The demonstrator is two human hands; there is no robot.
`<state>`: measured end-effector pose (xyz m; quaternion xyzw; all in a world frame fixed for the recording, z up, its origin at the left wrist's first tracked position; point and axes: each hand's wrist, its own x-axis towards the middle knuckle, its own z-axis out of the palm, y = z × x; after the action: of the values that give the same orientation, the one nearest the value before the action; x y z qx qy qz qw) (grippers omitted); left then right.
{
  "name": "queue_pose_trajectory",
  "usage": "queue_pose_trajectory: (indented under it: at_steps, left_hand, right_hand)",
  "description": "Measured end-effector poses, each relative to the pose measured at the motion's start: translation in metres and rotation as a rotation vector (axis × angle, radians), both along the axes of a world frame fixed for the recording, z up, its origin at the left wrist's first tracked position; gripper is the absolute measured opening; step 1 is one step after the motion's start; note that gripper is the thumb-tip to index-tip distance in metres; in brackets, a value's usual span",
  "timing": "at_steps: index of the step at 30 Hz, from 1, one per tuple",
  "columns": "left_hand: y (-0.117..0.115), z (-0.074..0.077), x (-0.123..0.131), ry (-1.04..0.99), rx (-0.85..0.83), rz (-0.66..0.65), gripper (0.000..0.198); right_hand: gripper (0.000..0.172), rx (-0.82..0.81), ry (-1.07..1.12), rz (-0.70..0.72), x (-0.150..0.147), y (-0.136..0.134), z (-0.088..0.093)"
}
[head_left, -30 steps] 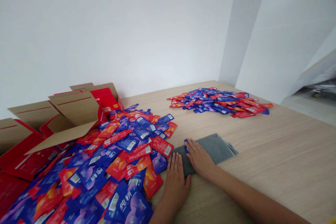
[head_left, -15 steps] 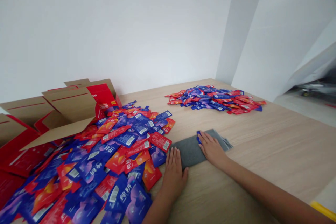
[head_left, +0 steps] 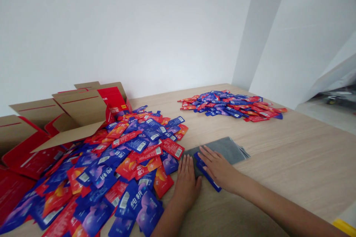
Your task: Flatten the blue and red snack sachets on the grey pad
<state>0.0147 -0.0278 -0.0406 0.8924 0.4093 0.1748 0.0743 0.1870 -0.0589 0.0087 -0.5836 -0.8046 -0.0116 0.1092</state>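
Note:
My left hand [head_left: 185,182] lies flat, fingers stretched out, on the left end of a grey cloth [head_left: 225,147] on the wooden table [head_left: 292,163]. My right hand [head_left: 219,168] lies flat beside it, fingers extended, pressing a blue sachet [head_left: 207,173] down onto the cloth. The sachet's edge sticks out under the palm and fingers. Just left of my left hand spreads a large heap of red and blue sachets [head_left: 111,166].
Open cardboard boxes with red insides [head_left: 69,118] stand at the far left behind the heap. A second, flatter pile of sachets [head_left: 230,105] lies at the back right of the table. White walls close the back and right side.
My right hand has slid the blue sachet back from the right part of the cloth toward the near left end. The left hand has hardly moved.

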Motion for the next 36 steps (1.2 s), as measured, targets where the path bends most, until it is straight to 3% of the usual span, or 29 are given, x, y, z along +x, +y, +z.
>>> queue_pose_trajectory:
  at_steps: [5, 13, 16, 23, 26, 30, 33, 36]
  left_hand:
    - [0.000, 0.001, 0.000, 0.021, 0.002, 0.006, 0.063]
    - [0.001, 0.002, 0.000, 0.042, 0.009, -0.002, 0.064]
    - [0.001, 0.001, -0.001, 0.033, 0.015, -0.018, 0.065]
    - [0.002, -0.003, 0.001, 0.010, 0.014, 0.001, 0.064]
    - [0.002, -0.003, 0.000, 0.002, -0.003, 0.005, 0.065]
    - [0.001, 0.004, -0.001, 0.013, -0.040, -0.009, 0.064]
    - [0.000, 0.007, -0.001, 0.025, -0.056, -0.004, 0.063]
    - [0.000, 0.006, -0.001, 0.017, -0.049, 0.005, 0.063]
  right_hand:
    - [0.049, -0.020, -0.032, -0.016, -0.002, 0.006, -0.034]
    - [0.048, 0.051, -0.023, -0.229, 0.000, 0.065, -0.028]
    - [0.049, 0.063, 0.007, -0.210, 0.002, 0.060, -0.036]
    - [0.056, 0.071, 0.038, -0.156, 0.006, 0.018, -0.054]
    - [0.054, 0.039, 0.039, -0.117, 0.005, 0.017, -0.046]
    - [0.060, -0.021, 0.161, -0.078, 0.017, 0.025, -0.019]
    - [0.058, -0.022, 0.221, -0.212, 0.049, 0.033, 0.003]
    - [0.054, 0.098, 0.137, -0.347, 0.085, 0.035, 0.007]
